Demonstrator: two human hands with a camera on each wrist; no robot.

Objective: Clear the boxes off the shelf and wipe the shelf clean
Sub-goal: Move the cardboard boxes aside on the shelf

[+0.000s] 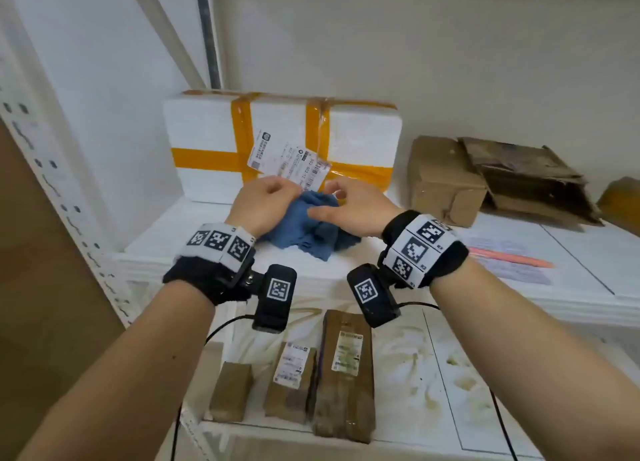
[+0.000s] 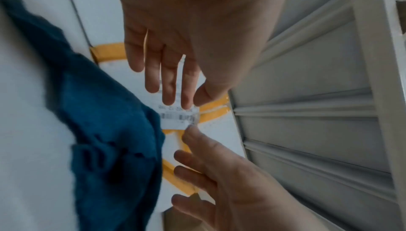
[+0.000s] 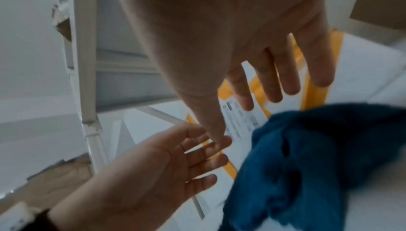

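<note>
A crumpled blue cloth (image 1: 311, 232) (image 2: 105, 130) (image 3: 318, 156) lies on the white shelf (image 1: 322, 277). Right behind it stands a white foam box (image 1: 207, 135) bound with yellow tape and bearing a shipping label (image 1: 287, 159). Both hands hover close together over the cloth's far edge. My left hand (image 1: 273, 197) (image 2: 175, 87) has relaxed, nearly straight fingers and holds nothing. My right hand (image 1: 346, 208) (image 3: 263, 85) is likewise spread, its thumb tip near the left fingers. Neither wrist view shows the cloth gripped.
A brown cardboard box (image 1: 443, 183) and a torn, flattened one (image 1: 526, 176) sit on the shelf to the right, with papers and a pink strip (image 1: 509, 256) in front. Three brown parcels (image 1: 291, 381) lie on the lower shelf. A perforated upright (image 1: 52, 190) bounds the left.
</note>
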